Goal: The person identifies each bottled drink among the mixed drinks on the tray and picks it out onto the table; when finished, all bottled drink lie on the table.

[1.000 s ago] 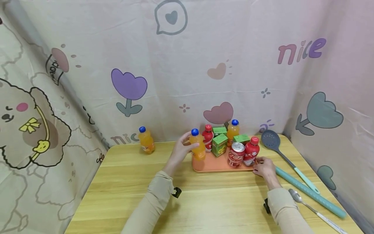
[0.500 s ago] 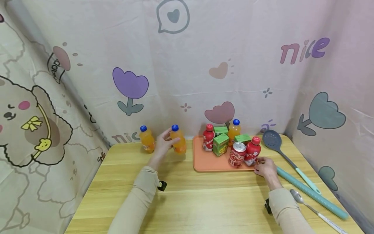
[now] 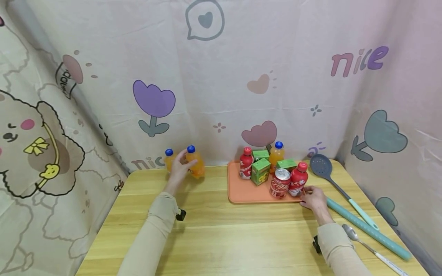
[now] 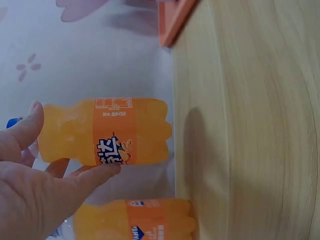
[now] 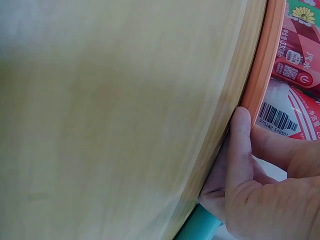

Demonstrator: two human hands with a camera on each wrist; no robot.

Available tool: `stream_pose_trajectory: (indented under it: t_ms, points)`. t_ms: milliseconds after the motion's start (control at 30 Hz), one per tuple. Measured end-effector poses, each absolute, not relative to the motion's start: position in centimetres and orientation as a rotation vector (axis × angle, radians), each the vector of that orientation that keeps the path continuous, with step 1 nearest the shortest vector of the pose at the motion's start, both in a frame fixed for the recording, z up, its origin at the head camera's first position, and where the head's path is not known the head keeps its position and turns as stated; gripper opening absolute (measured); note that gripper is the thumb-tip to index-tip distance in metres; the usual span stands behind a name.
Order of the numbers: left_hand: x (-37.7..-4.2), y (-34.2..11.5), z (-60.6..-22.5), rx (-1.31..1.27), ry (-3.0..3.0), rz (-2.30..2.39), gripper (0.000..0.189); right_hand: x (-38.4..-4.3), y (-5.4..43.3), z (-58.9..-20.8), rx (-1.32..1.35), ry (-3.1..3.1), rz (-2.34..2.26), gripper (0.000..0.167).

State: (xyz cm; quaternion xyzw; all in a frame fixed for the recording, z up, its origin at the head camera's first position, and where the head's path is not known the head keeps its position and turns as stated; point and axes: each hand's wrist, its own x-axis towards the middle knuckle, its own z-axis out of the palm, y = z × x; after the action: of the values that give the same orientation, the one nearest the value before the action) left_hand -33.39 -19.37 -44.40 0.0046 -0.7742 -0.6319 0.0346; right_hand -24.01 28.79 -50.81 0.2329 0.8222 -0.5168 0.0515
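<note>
My left hand [image 3: 178, 168] grips an orange soda bottle with a blue cap [image 3: 195, 163], fingers and thumb round its upper part. In the left wrist view this bottle [image 4: 105, 132] has its base close over the table, its shadow beside it. A second orange soda bottle [image 3: 169, 158] stands just left, partly hidden behind the hand. My right hand [image 3: 314, 198] pinches the front right corner of an orange tray [image 3: 241, 191]. The right wrist view shows its fingers at the tray rim [image 5: 264, 65], beside a red-and-white bottle [image 5: 280, 110].
On the tray stand red bottles [image 3: 246, 164], green drink cartons [image 3: 260, 171], a red can [image 3: 280, 183] and another orange soda bottle [image 3: 276, 154]. Right of it lie a slotted ladle [image 3: 321, 165], a teal rod [image 3: 369, 229] and a long spoon [image 3: 373, 250]. A patterned curtain [image 3: 214, 96] hangs behind.
My left hand has carried the orange soda bottle from above the tray leftward, close to the other bottle at the table's back left. The right hand has stayed at the tray corner.
</note>
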Motion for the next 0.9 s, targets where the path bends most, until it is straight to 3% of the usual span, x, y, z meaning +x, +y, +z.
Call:
stream_pose_trajectory:
  t_ms: [900]
  points:
    - [-35.6, -19.6, -46.9, 0.056, -2.388, -1.824, 0.062, -24.0, 28.8, -50.8, 0.696, 2.493, -1.596, 0.049]
